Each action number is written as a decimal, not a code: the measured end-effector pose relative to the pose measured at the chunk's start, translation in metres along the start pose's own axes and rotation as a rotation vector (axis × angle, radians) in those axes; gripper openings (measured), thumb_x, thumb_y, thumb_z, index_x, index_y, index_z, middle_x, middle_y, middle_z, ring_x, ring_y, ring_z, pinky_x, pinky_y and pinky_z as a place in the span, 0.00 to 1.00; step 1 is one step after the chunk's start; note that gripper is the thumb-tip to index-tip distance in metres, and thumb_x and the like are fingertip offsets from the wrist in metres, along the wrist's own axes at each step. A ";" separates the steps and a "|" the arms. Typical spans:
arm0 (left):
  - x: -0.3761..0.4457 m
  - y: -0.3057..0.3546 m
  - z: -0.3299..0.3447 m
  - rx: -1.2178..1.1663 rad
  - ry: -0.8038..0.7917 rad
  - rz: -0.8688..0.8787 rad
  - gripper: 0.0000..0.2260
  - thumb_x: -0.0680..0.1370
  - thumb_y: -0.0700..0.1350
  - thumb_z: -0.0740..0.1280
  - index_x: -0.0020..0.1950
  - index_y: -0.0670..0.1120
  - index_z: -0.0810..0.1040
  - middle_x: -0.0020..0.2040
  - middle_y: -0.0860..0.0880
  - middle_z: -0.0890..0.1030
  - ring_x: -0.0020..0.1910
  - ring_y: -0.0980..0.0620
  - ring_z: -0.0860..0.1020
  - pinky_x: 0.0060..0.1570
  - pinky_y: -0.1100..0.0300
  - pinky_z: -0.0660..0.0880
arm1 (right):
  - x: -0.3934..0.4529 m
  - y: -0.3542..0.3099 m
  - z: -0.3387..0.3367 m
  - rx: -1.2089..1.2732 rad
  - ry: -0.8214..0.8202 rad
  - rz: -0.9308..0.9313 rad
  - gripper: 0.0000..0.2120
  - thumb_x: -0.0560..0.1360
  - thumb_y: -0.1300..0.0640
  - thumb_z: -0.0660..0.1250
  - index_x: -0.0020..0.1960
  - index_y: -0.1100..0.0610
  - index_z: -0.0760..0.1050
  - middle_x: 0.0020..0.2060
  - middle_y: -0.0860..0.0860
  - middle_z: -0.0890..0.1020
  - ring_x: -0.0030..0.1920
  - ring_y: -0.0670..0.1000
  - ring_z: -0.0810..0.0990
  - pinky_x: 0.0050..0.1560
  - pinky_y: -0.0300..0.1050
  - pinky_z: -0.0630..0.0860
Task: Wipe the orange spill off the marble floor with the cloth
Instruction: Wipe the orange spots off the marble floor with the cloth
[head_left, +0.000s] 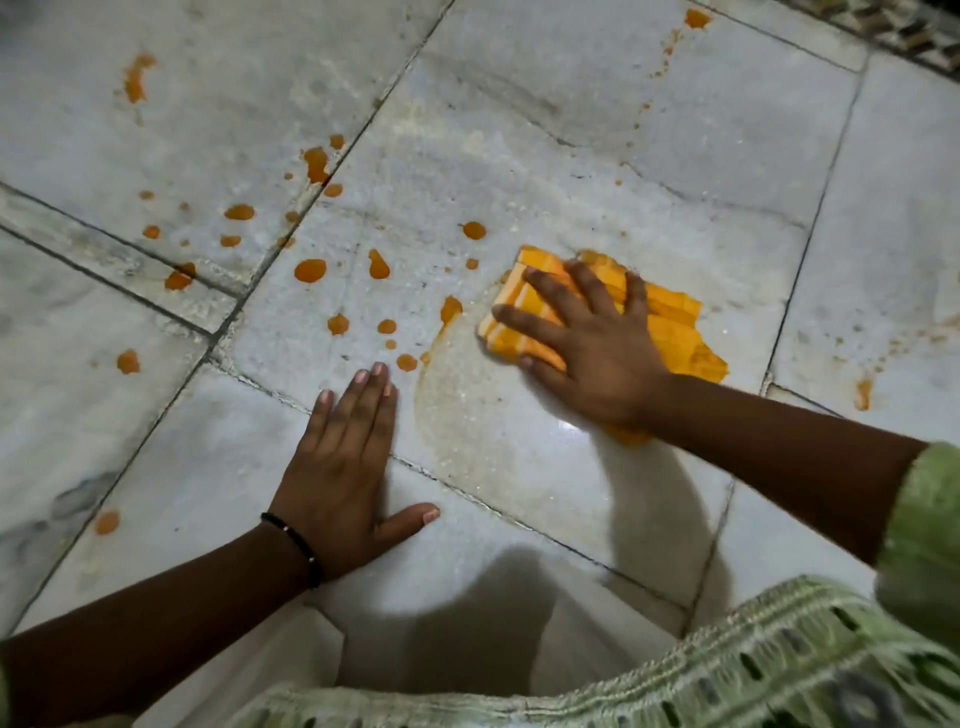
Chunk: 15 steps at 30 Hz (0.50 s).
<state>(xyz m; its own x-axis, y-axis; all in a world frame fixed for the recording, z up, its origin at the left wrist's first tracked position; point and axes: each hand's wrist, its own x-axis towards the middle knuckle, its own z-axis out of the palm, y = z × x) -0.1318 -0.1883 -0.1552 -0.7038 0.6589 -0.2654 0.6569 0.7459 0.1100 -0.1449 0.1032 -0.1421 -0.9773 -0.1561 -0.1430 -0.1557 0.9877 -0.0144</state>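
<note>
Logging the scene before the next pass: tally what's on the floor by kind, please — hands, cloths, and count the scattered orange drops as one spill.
Hands: 2, the left hand flat on the marble floor, the right hand pressing the cloth
Cloths: 1, the orange cloth
Spills: 1, the orange spill, drops scattered
Total: 4

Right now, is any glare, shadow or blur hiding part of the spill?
Head view: a bright glare patch sits by the right hand, which looks slightly motion-blurred on the cloth; the person's shadow darkens the floor near the bottom; the orange drops at left are lit and sharp.
</note>
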 end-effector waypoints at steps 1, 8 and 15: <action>0.000 0.000 0.000 -0.005 -0.007 0.000 0.48 0.72 0.73 0.50 0.75 0.35 0.54 0.77 0.37 0.52 0.76 0.41 0.52 0.73 0.43 0.50 | 0.002 -0.016 0.001 0.001 -0.003 -0.004 0.27 0.76 0.35 0.43 0.74 0.35 0.53 0.78 0.51 0.54 0.76 0.63 0.50 0.65 0.76 0.44; 0.000 -0.001 -0.002 -0.025 0.006 0.004 0.47 0.72 0.73 0.50 0.75 0.35 0.56 0.77 0.37 0.54 0.76 0.41 0.53 0.73 0.44 0.49 | -0.063 -0.016 0.009 -0.028 -0.014 -0.462 0.24 0.77 0.37 0.52 0.72 0.39 0.64 0.76 0.50 0.62 0.76 0.61 0.57 0.69 0.71 0.50; 0.001 0.000 -0.002 -0.017 0.001 -0.001 0.47 0.72 0.72 0.49 0.75 0.34 0.55 0.77 0.37 0.53 0.76 0.40 0.52 0.73 0.43 0.49 | 0.030 0.035 -0.011 0.011 -0.027 0.059 0.30 0.74 0.33 0.40 0.74 0.37 0.56 0.76 0.50 0.58 0.75 0.61 0.55 0.65 0.73 0.53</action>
<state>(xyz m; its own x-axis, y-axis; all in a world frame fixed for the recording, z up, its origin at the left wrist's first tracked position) -0.1329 -0.1872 -0.1537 -0.7050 0.6580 -0.2646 0.6511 0.7484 0.1264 -0.1813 0.1329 -0.1359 -0.9805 -0.0978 -0.1706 -0.0965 0.9952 -0.0159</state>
